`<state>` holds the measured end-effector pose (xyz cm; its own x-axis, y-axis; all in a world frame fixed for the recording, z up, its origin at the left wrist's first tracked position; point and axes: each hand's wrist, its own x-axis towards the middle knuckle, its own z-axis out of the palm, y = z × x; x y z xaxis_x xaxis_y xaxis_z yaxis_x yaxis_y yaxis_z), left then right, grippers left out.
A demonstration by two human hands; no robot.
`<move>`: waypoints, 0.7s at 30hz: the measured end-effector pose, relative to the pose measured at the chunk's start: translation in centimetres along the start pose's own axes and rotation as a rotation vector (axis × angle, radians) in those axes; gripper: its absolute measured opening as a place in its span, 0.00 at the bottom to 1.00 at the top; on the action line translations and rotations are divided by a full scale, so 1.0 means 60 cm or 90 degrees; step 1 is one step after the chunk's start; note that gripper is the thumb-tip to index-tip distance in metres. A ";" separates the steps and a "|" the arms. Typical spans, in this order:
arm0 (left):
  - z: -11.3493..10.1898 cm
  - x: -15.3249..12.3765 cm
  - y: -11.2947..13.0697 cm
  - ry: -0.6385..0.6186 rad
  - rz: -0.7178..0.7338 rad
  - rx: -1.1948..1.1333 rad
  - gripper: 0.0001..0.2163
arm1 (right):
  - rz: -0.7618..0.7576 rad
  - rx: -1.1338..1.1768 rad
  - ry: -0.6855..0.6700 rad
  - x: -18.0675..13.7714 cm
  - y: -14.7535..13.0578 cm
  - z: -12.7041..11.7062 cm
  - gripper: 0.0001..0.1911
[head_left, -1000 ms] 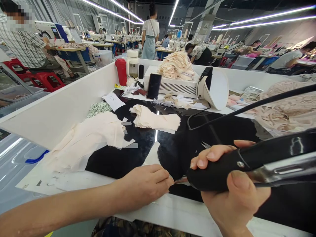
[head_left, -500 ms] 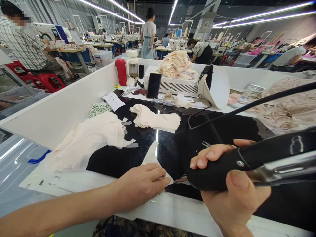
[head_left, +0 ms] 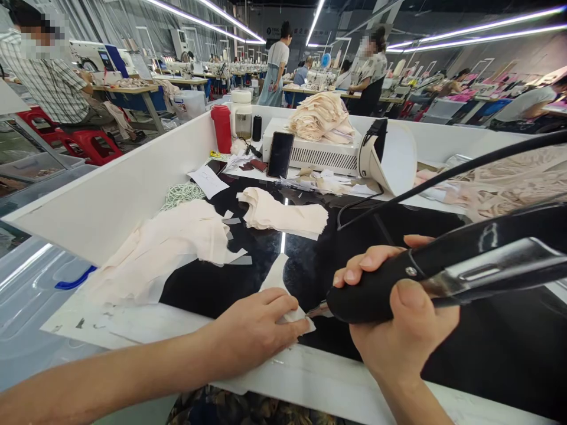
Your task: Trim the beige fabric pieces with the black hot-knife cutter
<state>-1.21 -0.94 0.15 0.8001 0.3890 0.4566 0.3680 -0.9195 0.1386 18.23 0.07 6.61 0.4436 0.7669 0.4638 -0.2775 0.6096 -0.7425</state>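
My left hand (head_left: 261, 330) lies at the near edge of the glossy black work surface (head_left: 208, 292), its fingers closed and pressing on a small cream fabric piece (head_left: 275, 273). One narrow end of that piece points away from me, and the near corner shows beyond my fingertips. My right hand (head_left: 394, 307) is wrapped round a black corded handheld tool (head_left: 381, 286) with a silver metal lever along its side. Its flat metal tip (head_left: 319, 309) meets the fabric's near corner beside my left fingertips. What kind of tool it is I cannot tell.
Stacked cream fabric pieces (head_left: 283, 213) lie beyond my left hand, with a larger pile (head_left: 168, 239) to the left. A phone (head_left: 280, 154) leans on a white box (head_left: 319, 154) at the back. The tool's black cord (head_left: 465, 168) crosses the right side. Co-workers sit and stand beyond.
The tool and my right hand have moved slightly left and up. My left hand stays on the fabric, whose near corner now shows lifted at the tip. A background co-worker has straightened up.
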 end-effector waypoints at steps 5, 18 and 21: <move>-0.003 0.000 0.003 -0.011 -0.019 0.006 0.14 | 0.001 -0.002 -0.010 -0.001 0.000 -0.003 0.22; 0.000 -0.008 -0.001 -0.001 -0.039 -0.010 0.13 | 0.004 -0.030 -0.018 0.000 0.007 -0.003 0.22; -0.001 -0.009 -0.003 -0.015 -0.040 -0.014 0.13 | 0.001 -0.027 -0.006 0.004 0.002 -0.002 0.22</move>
<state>-1.75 -0.98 -0.07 0.7867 0.4468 0.4261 0.4076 -0.8942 0.1851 18.39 0.29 6.58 0.4351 0.7697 0.4673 -0.2416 0.5997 -0.7629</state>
